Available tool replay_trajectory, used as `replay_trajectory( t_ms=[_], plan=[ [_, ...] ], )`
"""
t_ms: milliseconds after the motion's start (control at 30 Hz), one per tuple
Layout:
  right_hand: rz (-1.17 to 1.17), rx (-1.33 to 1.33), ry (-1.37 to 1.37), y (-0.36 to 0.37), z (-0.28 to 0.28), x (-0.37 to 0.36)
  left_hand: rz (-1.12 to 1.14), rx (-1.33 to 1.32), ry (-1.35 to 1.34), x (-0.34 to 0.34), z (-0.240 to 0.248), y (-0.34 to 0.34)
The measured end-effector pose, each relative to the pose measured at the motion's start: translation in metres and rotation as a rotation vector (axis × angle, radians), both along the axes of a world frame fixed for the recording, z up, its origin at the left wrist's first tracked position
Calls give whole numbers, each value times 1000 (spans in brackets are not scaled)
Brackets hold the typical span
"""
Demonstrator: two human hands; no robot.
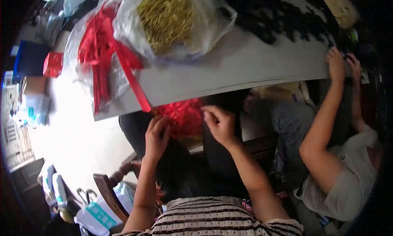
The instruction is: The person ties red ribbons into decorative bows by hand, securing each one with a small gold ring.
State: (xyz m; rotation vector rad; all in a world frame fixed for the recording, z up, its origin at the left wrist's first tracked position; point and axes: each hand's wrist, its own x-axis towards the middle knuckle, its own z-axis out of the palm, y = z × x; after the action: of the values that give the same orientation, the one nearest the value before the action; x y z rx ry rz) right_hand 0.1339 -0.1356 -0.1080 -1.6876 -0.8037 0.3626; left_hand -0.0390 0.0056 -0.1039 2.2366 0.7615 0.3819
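Note:
A heap of shiny red ribbon lies between my knees, just below the table edge. At its left side is my left hand, fingers curled together; anything in them is too small to make out. My right hand is at the heap's right side, thumb and forefinger pinched, and what they hold, if anything, does not show clearly. Long red ribbon strips lie on the table at the left, one end hanging over the edge near my left hand. Beside them, a clear plastic bag holds thin gold ties.
The grey table spans the far side. Black strips are spread at its far right. A co-worker in a grey shirt sits at the right, both hands by the table's corner. A wooden chair and white bags stand at the lower left.

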Motion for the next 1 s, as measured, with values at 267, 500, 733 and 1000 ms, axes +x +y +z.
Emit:
replay_trajectory(
  t_ms=[267, 500, 733, 1000],
  plan=[
    [56, -47, 104, -7, -20, -3, -219, 208, 402, 52, -38, -13],
    [106, -107, 27, 4, -7, -11, -60, 905, 287, 55, -172, -16],
    [112, -116, -99, 6, -8, -6, -287, 365, 643, 75, -164, 0],
    [234, -804, -572, 11, -150, -138, -341, 353, 649, 79, -174, 6]
  ],
)
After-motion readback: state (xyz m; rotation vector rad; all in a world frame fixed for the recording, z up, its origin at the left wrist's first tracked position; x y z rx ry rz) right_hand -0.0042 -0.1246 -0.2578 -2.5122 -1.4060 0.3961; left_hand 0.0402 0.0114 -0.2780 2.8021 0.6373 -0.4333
